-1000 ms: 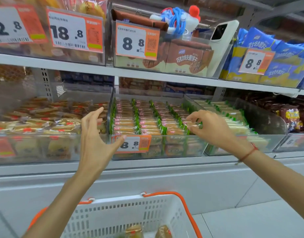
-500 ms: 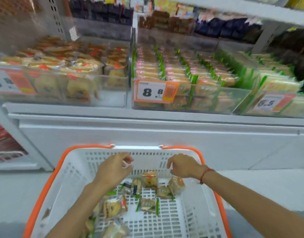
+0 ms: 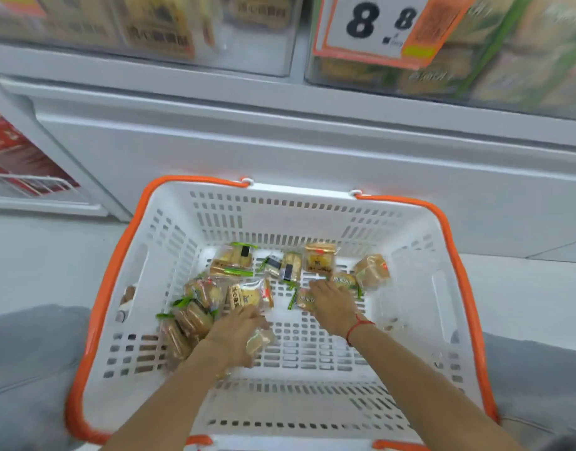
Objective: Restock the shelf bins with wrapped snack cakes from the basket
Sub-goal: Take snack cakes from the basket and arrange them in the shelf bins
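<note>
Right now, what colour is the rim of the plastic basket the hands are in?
Orange, on a white slotted plastic basket; the orange rim shows clearly in the head view.

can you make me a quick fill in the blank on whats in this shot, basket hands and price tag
1. Both hands reach down into the white basket, whose rim and handles are coloured ____.
2. The price tag on the bin above reads ____.
3. A red string is tied round the wrist of the ____ hand.
4. The left hand and right hand are among wrapped snack cakes lying on the basket's ____.

Missing words: orange; 8.8; right; floor
</note>
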The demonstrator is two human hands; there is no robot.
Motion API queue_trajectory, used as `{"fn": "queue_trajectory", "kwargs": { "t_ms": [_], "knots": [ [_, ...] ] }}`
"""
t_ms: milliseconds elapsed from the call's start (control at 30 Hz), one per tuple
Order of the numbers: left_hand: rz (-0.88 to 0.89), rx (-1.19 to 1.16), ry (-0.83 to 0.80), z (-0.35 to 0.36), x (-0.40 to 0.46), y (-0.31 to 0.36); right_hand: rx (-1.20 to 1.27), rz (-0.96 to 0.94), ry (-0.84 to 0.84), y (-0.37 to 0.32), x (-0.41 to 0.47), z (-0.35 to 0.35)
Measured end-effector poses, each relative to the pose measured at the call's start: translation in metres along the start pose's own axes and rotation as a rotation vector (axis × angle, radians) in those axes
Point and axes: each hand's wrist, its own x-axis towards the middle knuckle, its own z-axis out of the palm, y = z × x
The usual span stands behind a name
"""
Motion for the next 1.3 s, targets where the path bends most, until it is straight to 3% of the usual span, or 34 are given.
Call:
{"fn": "queue_trajectory", "kwargs": {
  "t_ms": [100,267,367,500,633,767,933,1100,1233,1300],
  "knots": [
    [0.000,0.049,0.133,0.010,0.000,0.001,-0.136,-0.021,0.096,-0.004,0.000,0.010],
    [-0.086,0.042,0.071,0.006,0.006,0.011,-0.110,-0.015,0.096,-0.004,-0.002,0.014],
    [-0.185,-0.193,-0.025,-0.008,0.014,0.018,0.029,0.024,0.054,-0.002,-0.004,0.007],
    [-0.130,-0.495,-0.129,-0.049,0.015,0.028,0.321,0.021,-0.012,0.010,-0.010,-0.027],
    [-0.042,-0.718,0.088,-0.110,-0.003,0.051,0.605,-0.068,-0.149,0.029,-0.024,-0.105],
    [0.065,-0.892,0.280,-0.158,-0.024,0.066,0.681,-0.133,-0.155,0.042,-0.059,-0.188],
    [0.247,-0.951,0.438,-0.209,-0.057,0.087,0.727,-0.172,-0.003,0.056,-0.112,-0.263],
    [0.445,-1.008,0.559,-0.232,-0.084,0.116,0.915,-0.211,0.185,0.065,-0.157,-0.287],
    [0.476,-1.010,0.725,-0.242,-0.091,0.137,0.870,-0.254,0.418,0.066,-0.170,-0.295],
    [0.466,-0.992,0.895,-0.253,-0.094,0.145,0.867,-0.262,0.544,0.070,-0.176,-0.305]
  ]
}}
